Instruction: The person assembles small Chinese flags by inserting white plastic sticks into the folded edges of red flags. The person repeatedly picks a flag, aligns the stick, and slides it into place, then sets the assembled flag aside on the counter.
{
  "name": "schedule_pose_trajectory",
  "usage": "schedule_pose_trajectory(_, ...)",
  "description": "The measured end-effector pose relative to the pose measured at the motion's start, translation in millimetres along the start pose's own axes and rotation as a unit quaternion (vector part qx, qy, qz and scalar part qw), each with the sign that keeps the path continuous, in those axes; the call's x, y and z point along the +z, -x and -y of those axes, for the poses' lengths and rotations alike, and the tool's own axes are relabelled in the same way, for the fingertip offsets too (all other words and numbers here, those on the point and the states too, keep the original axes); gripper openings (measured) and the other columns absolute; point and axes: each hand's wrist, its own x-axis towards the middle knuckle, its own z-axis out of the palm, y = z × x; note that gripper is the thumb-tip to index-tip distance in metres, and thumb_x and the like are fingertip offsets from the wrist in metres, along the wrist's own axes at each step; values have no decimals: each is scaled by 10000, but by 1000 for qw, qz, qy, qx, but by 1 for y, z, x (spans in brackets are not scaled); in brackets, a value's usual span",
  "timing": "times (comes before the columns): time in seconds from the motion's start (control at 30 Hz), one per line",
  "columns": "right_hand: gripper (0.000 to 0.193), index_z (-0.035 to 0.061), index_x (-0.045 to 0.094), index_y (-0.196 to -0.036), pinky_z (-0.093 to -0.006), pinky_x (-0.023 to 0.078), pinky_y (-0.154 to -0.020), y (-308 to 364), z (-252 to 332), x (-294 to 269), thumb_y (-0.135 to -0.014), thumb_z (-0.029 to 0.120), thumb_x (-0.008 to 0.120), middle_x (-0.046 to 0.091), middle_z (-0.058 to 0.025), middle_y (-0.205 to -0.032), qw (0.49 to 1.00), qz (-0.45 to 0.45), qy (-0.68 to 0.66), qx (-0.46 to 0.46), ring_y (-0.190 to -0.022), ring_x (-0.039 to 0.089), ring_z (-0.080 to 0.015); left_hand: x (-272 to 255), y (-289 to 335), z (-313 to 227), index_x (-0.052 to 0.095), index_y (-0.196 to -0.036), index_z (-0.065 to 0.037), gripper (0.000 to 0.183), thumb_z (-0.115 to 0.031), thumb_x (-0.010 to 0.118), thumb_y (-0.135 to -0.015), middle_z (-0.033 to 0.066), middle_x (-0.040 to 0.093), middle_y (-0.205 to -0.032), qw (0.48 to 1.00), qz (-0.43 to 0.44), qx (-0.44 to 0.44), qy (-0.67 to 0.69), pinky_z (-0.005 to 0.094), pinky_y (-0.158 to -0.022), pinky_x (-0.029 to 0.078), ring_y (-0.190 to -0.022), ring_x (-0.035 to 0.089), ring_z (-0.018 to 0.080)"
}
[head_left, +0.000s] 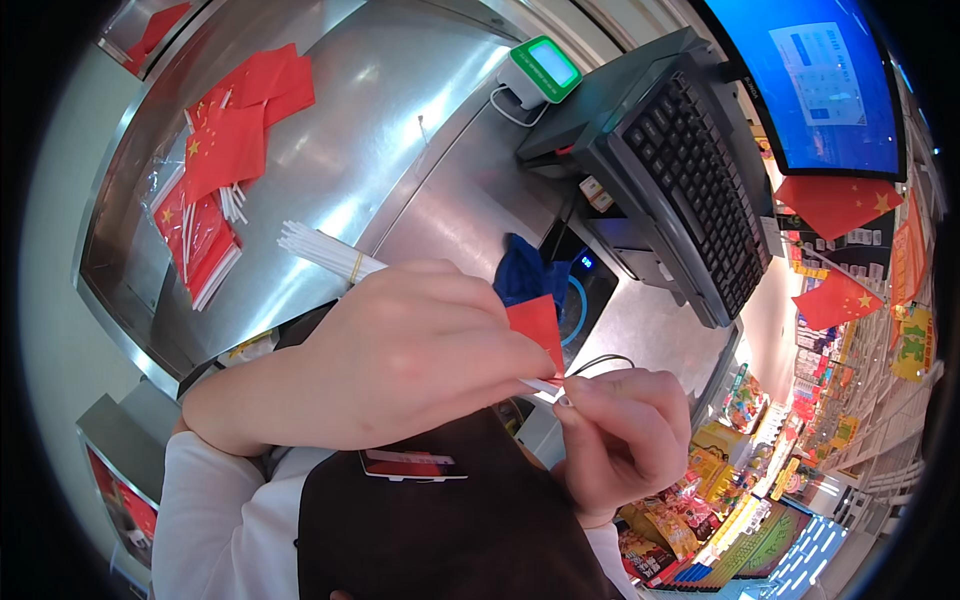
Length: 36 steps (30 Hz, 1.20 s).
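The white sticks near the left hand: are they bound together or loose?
Bound together: a thin yellowish band wraps the bundle of white sticks. The left hand hides their nearer end.

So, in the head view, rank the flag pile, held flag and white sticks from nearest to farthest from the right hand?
1. Held flag: at the right hand's fingertips.
2. White sticks: to the left, just beyond the left hand.
3. Flag pile: farthest left, on the metal counter.
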Motion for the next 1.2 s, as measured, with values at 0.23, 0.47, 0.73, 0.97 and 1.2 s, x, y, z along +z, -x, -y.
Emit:
schedule_pose_trajectory(0.23, 289, 32, 704, -913, -235, 483, -542, 0, -1, -1, -651, -52, 791, 639, -70, -755, 999, 20, 29, 13, -625, 627, -164, -3, 0, -1, 697, -885, -71, 199, -121, 755, -701, 39, 667, -779, 999, 9, 11, -43, 314, -643, 468, -751, 626, 205)
schedule_pose_trajectory(0.47, 276, 25, 703, -909, -235, 478, -540, 1, -4, 1, -656, -45, 787, 637, -68, -754, 1000, 21, 11, 15, -621, 621, -162, -4, -1, -3, 687, -878, -77, 205, -153, 759, -701, 25, 662, -769, 997, 11, 19, -79, 306, -643, 463, -753, 628, 195)
schedule_pose_trajectory(0.73, 278, 22, 699, -908, -237, 469, -533, 1, -4, -1, -652, -40, 788, 635, -67, -755, 999, 29, 8, 23, -620, 615, -160, -6, -2, -5, 679, -875, -81, 212, -158, 752, -691, 20, 656, -755, 993, 21, 28, -112, 303, -636, 459, -741, 630, 188)
schedule_pose_trajectory(0.97, 275, 23, 698, -908, -242, 455, -524, 1, -5, -1, -654, -30, 789, 634, -69, -759, 999, 33, 3, 23, -614, 606, -161, -6, -1, -4, 674, -872, -80, 191, -168, 716, -709, 20, 650, -756, 992, 17, 44, -119, 302, -631, 461, -741, 628, 191)
schedule_pose_trajectory(1.2, 274, 28, 700, -909, -238, 450, -525, 2, -5, -1, -656, -29, 789, 631, -68, -765, 999, 32, 0, 28, -621, 609, -160, -5, 0, -3, 671, -868, -81, 181, -175, 705, -717, 20, 645, -750, 991, 16, 51, -121, 299, -643, 466, -743, 627, 194)
